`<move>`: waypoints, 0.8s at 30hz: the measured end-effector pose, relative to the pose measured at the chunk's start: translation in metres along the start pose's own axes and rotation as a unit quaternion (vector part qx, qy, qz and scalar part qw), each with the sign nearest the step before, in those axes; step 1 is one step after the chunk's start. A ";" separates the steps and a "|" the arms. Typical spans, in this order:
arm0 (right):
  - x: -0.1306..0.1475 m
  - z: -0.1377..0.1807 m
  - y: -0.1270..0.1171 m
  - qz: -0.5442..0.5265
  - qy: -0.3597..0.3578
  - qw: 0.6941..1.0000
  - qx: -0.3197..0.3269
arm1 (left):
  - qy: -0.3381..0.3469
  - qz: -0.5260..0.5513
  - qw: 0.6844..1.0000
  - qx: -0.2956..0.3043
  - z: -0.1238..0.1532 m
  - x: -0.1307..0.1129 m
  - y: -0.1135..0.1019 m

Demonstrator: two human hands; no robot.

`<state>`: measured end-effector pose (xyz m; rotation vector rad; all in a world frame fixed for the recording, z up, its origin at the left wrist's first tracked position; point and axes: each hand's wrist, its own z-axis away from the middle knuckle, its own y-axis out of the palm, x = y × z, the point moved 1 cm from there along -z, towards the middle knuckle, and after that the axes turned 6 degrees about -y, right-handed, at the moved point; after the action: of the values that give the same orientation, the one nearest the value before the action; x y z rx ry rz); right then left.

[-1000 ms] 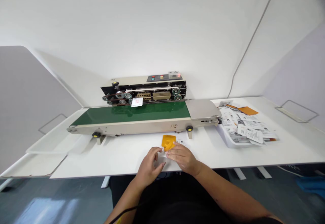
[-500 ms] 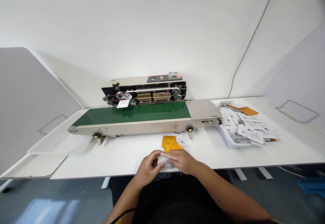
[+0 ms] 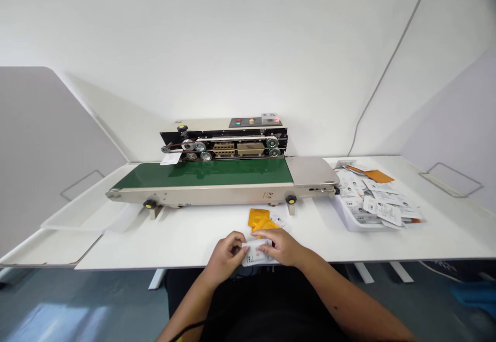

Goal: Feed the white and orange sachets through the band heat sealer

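Both my left hand (image 3: 225, 255) and my right hand (image 3: 279, 246) grip a white printed sachet (image 3: 256, 252) at the table's front edge, holding it flat between them. Just beyond my fingers lie orange pieces (image 3: 261, 220), apparently sachets or wrappers, with a small white printed paper (image 3: 279, 222) beside them. Farther back stands a band sealer (image 3: 225, 139) with exposed wheels and belts above a green conveyor belt (image 3: 205, 176). A white sachet (image 3: 171, 158) lies on the belt at the sealer's left end, apart from both hands.
At the right, a white tray (image 3: 351, 214) holds several printed white sachets, with orange sheets (image 3: 377, 176) behind it. A shallow white tray (image 3: 73, 230) sits at the table's left end. Walls stand behind the table, and a cable (image 3: 387, 73) runs down the wall.
The sachet on the conveyor has travelled left past the sealer wheels. My hands have come together on the white sachet, which now shows flat between them, and the orange pieces lie uncovered.
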<state>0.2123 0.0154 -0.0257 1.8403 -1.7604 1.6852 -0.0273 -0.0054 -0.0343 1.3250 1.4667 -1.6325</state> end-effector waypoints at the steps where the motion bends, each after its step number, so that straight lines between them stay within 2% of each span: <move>1: 0.001 0.000 0.000 0.010 -0.013 1.000 0.006 | -0.001 0.000 1.000 0.000 0.000 0.000 0.000; 7: 0.004 -0.001 -0.002 0.057 -0.020 0.998 0.025 | 0.003 0.027 1.000 0.009 0.003 -0.002 -0.001; 10: 0.008 -0.004 -0.020 0.056 -0.020 0.997 0.045 | 0.022 0.065 0.998 0.012 0.004 -0.006 -0.003; 12: 0.009 -0.010 -0.044 0.030 -0.008 0.999 0.024 | 0.036 0.082 0.996 0.007 0.004 -0.007 -0.005; 13: 0.009 -0.015 -0.059 0.008 0.008 1.000 -0.010 | 0.041 0.088 0.995 0.006 0.004 -0.007 -0.006; 15: 0.005 -0.028 -0.093 -0.052 0.051 0.989 -0.132 | 0.044 0.095 0.994 0.010 0.003 -0.006 -0.006; 17: 0.000 -0.045 -0.129 -0.119 0.088 0.946 -0.287 | 0.044 0.096 0.994 0.014 0.003 -0.005 -0.007; 19: -0.006 -0.063 -0.162 -0.178 0.105 0.891 -0.403 | 0.044 0.098 0.994 0.014 0.003 -0.005 -0.006; 21: -0.013 -0.081 -0.186 -0.234 0.128 0.857 -0.442 | 0.044 0.097 0.994 0.012 0.004 -0.005 -0.006; 24: -0.024 -0.103 -0.202 -0.291 0.187 0.842 -0.413 | 0.042 0.084 0.995 0.018 0.004 -0.006 -0.007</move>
<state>0.3052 0.1692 0.1152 1.3077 -1.2508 0.7722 -0.0324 -0.0090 -0.0265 1.5102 1.3388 -1.5175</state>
